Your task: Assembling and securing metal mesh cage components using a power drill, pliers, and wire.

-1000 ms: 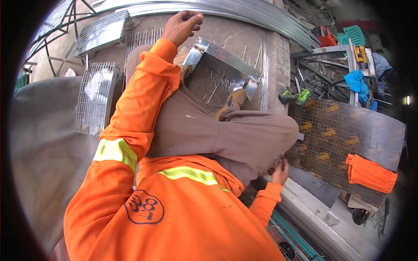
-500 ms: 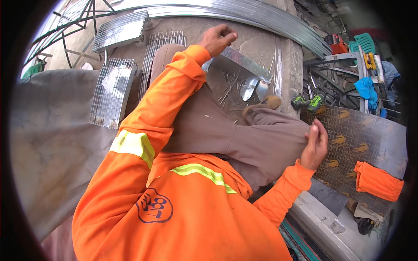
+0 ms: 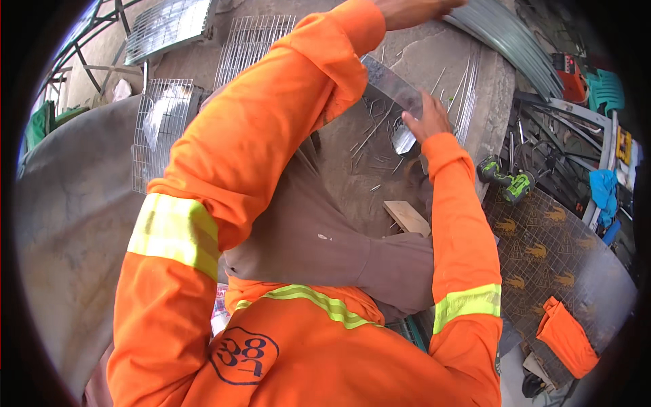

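My left hand (image 3: 422, 11) is stretched out over the floor at the top edge, partly cut off; the fingers that show look extended, with nothing visible in them. Below it, my right hand (image 3: 430, 121) has its thumb and fingers around the near end of a bent sheet-metal piece (image 3: 392, 83). The metal's far end disappears behind my left sleeve. Close to my right hand, a small shiny metal piece (image 3: 403, 140) lies on the floor. Thin metal rods (image 3: 369, 139) are scattered around it.
Wire-mesh panels (image 3: 254, 44) and a mesh-covered metal box (image 3: 166, 27) lie ahead on the left. Long metal profiles (image 3: 505, 41) lie at the far right. A green-and-black power drill (image 3: 519, 184) sits by a patterned board (image 3: 536, 237). A wooden block (image 3: 407, 217) is beside my leg.
My left hand has moved up and right to the frame's top edge. My right hand has swung from beside my thigh forward to the sheet-metal piece and taken hold of it.
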Tool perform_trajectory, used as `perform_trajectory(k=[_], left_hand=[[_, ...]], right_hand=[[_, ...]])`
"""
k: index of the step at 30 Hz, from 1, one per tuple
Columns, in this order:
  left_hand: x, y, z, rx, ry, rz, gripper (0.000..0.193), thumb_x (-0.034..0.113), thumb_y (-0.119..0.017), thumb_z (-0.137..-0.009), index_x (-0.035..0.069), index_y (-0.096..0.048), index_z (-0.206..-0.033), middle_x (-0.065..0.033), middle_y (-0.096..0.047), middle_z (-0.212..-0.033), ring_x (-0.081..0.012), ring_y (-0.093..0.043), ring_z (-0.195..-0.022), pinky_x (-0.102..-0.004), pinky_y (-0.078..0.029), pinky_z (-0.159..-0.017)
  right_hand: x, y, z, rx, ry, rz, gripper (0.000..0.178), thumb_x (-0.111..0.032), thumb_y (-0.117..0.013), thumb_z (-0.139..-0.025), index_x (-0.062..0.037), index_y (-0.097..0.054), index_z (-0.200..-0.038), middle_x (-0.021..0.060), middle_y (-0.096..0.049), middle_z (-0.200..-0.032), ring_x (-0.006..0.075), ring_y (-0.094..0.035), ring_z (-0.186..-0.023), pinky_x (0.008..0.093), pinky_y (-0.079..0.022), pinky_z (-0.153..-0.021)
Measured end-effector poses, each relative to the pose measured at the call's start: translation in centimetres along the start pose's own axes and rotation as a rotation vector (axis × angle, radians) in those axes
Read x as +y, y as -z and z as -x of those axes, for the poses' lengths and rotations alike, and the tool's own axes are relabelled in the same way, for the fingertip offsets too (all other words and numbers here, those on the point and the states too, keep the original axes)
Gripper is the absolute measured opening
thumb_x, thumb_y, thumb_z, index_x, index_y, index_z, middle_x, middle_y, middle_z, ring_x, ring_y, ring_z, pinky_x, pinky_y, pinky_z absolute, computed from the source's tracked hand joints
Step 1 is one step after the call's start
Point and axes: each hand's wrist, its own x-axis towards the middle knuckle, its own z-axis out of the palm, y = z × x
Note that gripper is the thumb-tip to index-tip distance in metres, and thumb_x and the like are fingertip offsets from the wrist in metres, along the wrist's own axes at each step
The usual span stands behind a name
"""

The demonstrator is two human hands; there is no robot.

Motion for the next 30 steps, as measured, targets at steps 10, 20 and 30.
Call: perform_trajectory(k=[10,20,30], left_hand=[[-1.1,-4.2,1.7,0.002,-0.255,-0.500,0.026,0.025,-0.063,-0.084,0.007,-0.072,-0.099,-0.0160,-0.070,-0.106,-0.0336,-0.068,-0.100,-0.0447,-0.055,-0.087],[1.2,-8.3,3.2,0.016,-0.319,-0.234,0.022,0.028,-0.060,-0.085,0.012,-0.071,-0.095,-0.0087,-0.069,-0.100,-0.0299,-0.067,-0.102,-0.0498,-0.055,-0.083],[0.0,-6.6,4.2,-0.261,-0.317,-0.362,0.029,0.029,-0.056,-0.090,0.006,-0.069,-0.100,-0.0169,-0.069,-0.097,-0.0357,-0.067,-0.096,-0.0479,-0.055,-0.083]], right_hand=[[-1.8,0.3,-9.7,0.217,0.887,0.316,0.077,-0.044,-0.085,-0.067,-0.0091,-0.055,-0.129,0.0154,-0.063,-0.124,0.0299,-0.057,-0.120,0.0436,-0.041,-0.103],[1.2,3.7,-12.0,-0.400,0.113,-0.173,0.021,-0.015,-0.073,-0.085,-0.0043,-0.062,-0.100,0.0083,-0.068,-0.089,0.0207,-0.065,-0.081,0.0345,-0.049,-0.071],[-2.6,-11.3,0.8,-0.212,0.272,0.211,0.038,-0.017,-0.065,-0.088,-0.0081,-0.051,-0.122,0.0135,-0.060,-0.112,0.0363,-0.059,-0.105,0.0463,-0.048,-0.088]])
